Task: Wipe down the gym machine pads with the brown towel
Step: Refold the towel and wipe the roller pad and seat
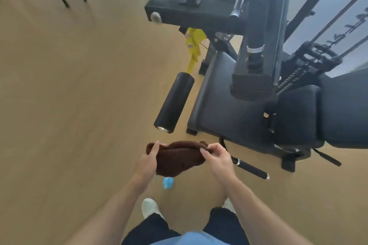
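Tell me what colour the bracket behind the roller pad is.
Yellow. The bracket shows in the head view, just beyond the black roller pad.

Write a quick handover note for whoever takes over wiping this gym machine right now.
Left hand and right hand both grip the brown towel, held bunched in the air in front of the machine.
The roller pad is just ahead of the towel; the seat pad lies to its right, the back pad further right.
Done: towel in hand; it touches no pad.
Left: wipe the roller, seat and back pads.
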### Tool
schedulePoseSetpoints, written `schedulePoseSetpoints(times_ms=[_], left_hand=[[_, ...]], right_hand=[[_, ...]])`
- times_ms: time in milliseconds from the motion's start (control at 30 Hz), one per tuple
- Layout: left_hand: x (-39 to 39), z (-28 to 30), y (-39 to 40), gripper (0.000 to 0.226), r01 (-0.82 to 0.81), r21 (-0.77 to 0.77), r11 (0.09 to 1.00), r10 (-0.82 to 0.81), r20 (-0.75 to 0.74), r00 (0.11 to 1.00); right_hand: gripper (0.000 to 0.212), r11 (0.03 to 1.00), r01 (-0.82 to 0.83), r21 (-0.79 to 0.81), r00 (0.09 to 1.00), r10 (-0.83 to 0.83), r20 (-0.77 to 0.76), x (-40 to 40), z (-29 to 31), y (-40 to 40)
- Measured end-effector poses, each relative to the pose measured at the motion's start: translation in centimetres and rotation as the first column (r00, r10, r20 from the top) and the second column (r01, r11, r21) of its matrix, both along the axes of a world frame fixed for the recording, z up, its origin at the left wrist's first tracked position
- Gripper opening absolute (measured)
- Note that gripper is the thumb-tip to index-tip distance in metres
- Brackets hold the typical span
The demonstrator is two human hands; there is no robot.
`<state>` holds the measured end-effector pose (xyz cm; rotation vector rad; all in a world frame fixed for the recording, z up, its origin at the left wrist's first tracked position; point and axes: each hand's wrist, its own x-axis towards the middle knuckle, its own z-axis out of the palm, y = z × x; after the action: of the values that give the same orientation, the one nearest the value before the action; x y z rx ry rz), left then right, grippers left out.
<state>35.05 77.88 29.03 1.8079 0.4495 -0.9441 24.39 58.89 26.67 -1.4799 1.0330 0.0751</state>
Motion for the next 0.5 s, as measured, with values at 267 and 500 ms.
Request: schedulePoseSetpoints(times_ms=[267, 500], left_hand=[[6.5, -1.7, 1.1, 0.063, 0.035, 0.234, 0.972, -0.057, 0.092, 0.994], [10.7, -4.4, -5.3, 0.078, 0.184, 0.220, 0.958, -0.197, 0.035, 0.980]], right_hand=[[0.038, 0.967, 0.176, -0.183, 0.984, -0.181, -0.008, 3.2, 1.9, 0.4], [0.043, 0.934, 0.265, -0.239, 0.946, -0.299, -0.122, 6.5, -0.6, -6.0]])
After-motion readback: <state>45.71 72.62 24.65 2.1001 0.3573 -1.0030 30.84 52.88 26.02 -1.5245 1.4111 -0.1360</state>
